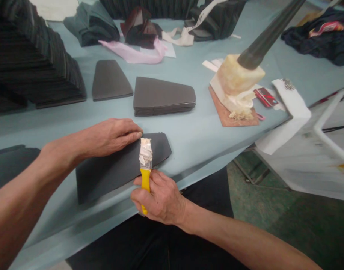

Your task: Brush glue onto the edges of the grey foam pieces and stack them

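A dark grey trapezoid-shaped piece (115, 168) lies at the near edge of the pale blue table (205, 131). My left hand (112, 135) lies flat on its upper edge, fingers stretched out and pressing it down. My right hand (157, 198) is closed round the yellow handle of a small brush (145, 165). The brush stands upright, its glue-caked whitish head over the piece, close to my left fingertips.
Two stacks of like grey pieces (163, 96) (110, 80) lie further back. A tall pile of black pieces (33, 63) is at the left. A glue-crusted block (236, 80) with a dark rod stands on a brown board at right, beside a red item (265, 96). Cloth bundles line the far edge.
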`<state>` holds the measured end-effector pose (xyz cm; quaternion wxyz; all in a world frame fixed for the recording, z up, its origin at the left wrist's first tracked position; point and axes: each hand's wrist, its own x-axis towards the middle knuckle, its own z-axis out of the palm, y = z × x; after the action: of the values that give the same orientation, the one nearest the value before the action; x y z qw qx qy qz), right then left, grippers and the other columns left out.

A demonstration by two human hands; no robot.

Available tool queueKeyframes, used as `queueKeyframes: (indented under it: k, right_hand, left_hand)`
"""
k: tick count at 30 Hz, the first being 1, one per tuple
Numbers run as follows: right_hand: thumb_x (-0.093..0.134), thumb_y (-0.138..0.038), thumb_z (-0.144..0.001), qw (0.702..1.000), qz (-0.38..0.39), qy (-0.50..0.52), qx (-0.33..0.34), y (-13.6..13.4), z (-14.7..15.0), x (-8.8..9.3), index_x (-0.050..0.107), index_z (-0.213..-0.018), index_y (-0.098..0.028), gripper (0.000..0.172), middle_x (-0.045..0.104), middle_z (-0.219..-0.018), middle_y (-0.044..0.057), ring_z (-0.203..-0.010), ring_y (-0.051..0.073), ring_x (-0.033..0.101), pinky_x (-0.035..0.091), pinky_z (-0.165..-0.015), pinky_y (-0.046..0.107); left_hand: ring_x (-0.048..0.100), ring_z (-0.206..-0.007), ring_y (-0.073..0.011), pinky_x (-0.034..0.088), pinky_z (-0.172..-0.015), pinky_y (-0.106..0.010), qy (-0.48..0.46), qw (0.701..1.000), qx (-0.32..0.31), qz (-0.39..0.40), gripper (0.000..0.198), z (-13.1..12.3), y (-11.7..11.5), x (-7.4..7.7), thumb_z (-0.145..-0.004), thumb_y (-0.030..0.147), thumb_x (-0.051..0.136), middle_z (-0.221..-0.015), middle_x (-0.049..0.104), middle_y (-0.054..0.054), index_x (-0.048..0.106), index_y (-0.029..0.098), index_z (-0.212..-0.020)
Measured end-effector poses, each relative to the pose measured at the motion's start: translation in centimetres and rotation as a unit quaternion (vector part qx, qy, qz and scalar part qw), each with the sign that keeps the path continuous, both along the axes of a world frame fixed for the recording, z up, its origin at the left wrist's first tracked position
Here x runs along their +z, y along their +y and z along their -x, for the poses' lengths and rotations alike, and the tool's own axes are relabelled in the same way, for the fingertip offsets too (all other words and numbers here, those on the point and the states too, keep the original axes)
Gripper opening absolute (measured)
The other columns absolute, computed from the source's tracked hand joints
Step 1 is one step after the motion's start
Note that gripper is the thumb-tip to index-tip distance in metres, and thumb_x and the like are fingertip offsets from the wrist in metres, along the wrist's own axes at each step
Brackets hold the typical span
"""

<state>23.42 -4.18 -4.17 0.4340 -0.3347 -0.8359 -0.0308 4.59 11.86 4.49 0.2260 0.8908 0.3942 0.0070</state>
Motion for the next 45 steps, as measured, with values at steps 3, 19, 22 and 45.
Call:
queueKeyframes:
  k: [3,19,22,45]
  right_hand:
    - [0.055,-0.016,-0.100,1.000,-0.003,0.013,-0.004,0.3,0.0,-0.2,0.064,-0.092,-0.024,0.015,0.068,-0.076,0.002,-0.077,0.019,0.061,0.053,-0.074,0.030]
    - [0.056,-0.022,-0.099,0.999,0.028,-0.028,0.006,0.0,0.1,-1.2,0.062,-0.095,-0.024,0.008,0.071,-0.089,0.005,-0.079,0.018,0.059,0.050,-0.073,0.031]
    - [0.062,-0.026,-0.097,0.997,0.047,-0.058,0.017,-0.1,0.2,-1.9,0.061,-0.099,-0.024,0.003,0.070,-0.090,0.005,-0.080,0.018,0.060,0.049,-0.073,0.031]
    - [0.050,-0.018,-0.108,0.985,0.040,0.087,0.141,0.9,-5.4,1.3,0.062,-0.098,-0.025,0.017,0.079,-0.096,0.000,-0.081,0.011,0.072,0.059,-0.081,0.024]
  left_hand:
    - [0.072,-0.103,-0.0284,0.055,-0.099,-0.041,0.007,0.999,-0.015,0.030,0.056,-0.3,0.1,0.0,-0.100,0.057,0.037,-0.115,0.078,-0.011,0.075,0.020,-0.116]
    - [0.070,-0.096,-0.0253,0.052,-0.092,-0.039,-0.022,0.997,0.018,0.068,0.053,-0.3,-0.5,0.0,-0.102,0.060,0.039,-0.104,0.075,-0.008,0.076,0.022,-0.105]
    - [0.069,-0.093,-0.0237,0.053,-0.089,-0.036,-0.025,0.998,0.017,0.057,0.056,-0.2,-0.6,-0.1,-0.105,0.061,0.034,-0.101,0.074,-0.006,0.075,0.023,-0.101]
    - [0.074,-0.093,-0.0232,0.057,-0.084,-0.032,-0.056,0.987,0.138,0.059,0.062,0.5,0.1,2.0,-0.100,0.075,0.044,-0.107,0.082,-0.004,0.078,0.024,-0.108]
